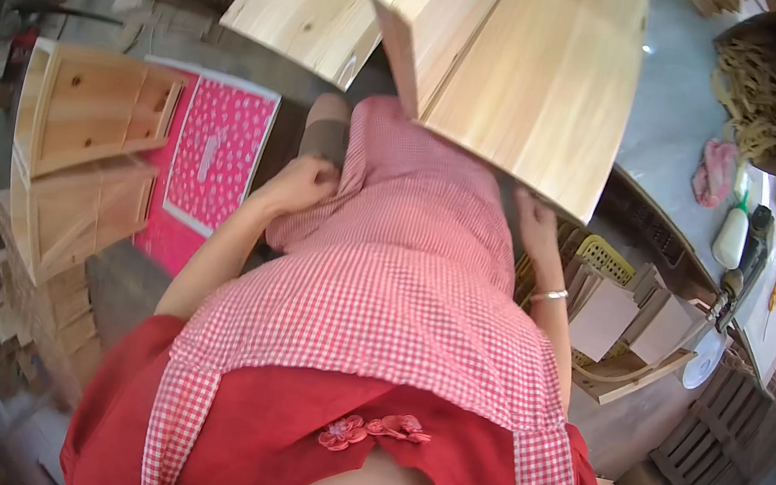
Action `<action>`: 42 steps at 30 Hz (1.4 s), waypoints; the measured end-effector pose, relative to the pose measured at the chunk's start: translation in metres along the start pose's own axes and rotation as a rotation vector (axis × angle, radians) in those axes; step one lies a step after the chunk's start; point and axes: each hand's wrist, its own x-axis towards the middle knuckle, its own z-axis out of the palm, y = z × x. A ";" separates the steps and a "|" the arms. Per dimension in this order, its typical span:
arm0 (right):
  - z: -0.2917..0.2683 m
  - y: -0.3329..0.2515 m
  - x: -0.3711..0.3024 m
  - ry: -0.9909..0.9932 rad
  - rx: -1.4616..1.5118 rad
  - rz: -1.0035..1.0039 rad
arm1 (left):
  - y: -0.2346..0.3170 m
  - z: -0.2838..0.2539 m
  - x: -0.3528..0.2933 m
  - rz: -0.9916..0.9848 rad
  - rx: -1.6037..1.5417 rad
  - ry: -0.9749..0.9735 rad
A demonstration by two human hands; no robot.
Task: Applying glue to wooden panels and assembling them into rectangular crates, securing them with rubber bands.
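My left hand [301, 185] is closed at the left edge of the red-and-white checked apron [399, 234], its curled fingers against the cloth beside my knee. On the other side of my lap, my right hand [538, 227] hangs by the apron, just below the edge of a pale wooden panel [542, 85]. Its fingers look curled, and what they hold, if anything, is hidden. A narrower upright board [399, 48] stands along that panel's left side, and another pale wooden board [313, 5] lies farther left.
Wooden cabinets [96, 114] stand at left beside a pink patterned sheet [221, 152]. At right, a yellow basket [609, 259] holds several thin boards [602, 320]. A worktop [673, 115] carries a white bottle [731, 237], a pink cloth [715, 173] and a box of shavings-like strips [752, 91].
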 end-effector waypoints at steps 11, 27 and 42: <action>0.028 0.009 0.027 0.346 -0.112 -0.405 | -0.261 -0.006 0.045 -0.568 -0.387 0.747; -0.356 -0.288 0.041 1.058 0.656 -0.788 | -0.102 0.029 -0.010 -0.361 -0.595 0.852; -0.346 -0.316 0.013 1.223 0.949 -1.260 | 0.048 -0.124 0.004 0.188 -0.582 0.792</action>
